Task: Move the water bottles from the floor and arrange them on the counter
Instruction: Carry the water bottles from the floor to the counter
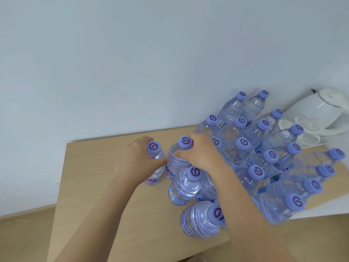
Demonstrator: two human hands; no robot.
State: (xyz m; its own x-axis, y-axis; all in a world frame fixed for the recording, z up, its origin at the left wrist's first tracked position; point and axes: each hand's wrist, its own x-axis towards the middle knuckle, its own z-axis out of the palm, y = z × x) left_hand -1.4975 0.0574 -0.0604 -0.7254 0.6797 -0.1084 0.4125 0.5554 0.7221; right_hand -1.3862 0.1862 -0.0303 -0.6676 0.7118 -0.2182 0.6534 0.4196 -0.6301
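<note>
Two bottles stand upright at the left edge of the group on the counter (98,186), their long axes vertical and their purple caps pointing up toward the camera. The left bottle (154,163) is held by the left hand (137,159), whose fingers curl round its neck and shoulder from the left, with the thumb reaching across the near side. The right bottle (179,159) stands just beside it, almost touching, and the right hand (203,150) grips it from the right: fingers wrap behind the cap and neck, and the thumb presses on the front of the shoulder. Both bottles have their bases on the wooden top, labels low on the bodies.

Nearer the camera, two more bottles (186,188) stand upright in a line running toward the near edge, the nearest one close to the counter's front edge, partly under the right forearm. To the right, a dense pack of bottles (264,148) fills the counter in rows running from near to far, all upright with caps up; the wide lens makes them appear to lean outward. They stand close together, many touching.

Far right, beyond the pack, a white kettle (321,108) sits beside overturned white cups (306,127) against the pale wall (132,63).
</note>
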